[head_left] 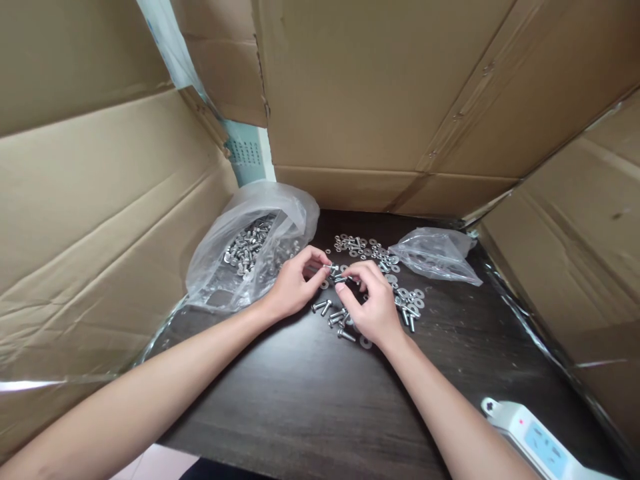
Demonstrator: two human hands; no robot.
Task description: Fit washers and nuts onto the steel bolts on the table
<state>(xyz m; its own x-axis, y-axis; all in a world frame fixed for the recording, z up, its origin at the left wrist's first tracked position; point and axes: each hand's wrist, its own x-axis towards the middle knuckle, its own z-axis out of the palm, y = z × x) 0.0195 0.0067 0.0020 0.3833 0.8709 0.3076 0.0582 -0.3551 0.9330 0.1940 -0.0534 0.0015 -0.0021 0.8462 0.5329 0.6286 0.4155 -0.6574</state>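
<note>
Pinched between the thumb and fingers of my left hand [297, 283] is a small silver bolt [333, 267], its head pointing right. Just to the right, my right hand [371, 301] curls its thumb and forefinger around another bolt [341, 279]; its fingers partly hide the contact. Several loose bolts [345, 335] lie on the dark tabletop below the hands. Flat washers [417, 299] and more bolts are scattered behind and to the right of my right hand. Some small nuts and washers [344, 243] form a cluster beyond both hands.
A clear plastic bag [270, 200] full of metal fasteners [247, 247] stands open at the left. Another clear bag [437, 255] lies flattened at the right. Cardboard walls [350, 100] surround the table [300, 393]. A white power strip [537, 437] sits at the lower right.
</note>
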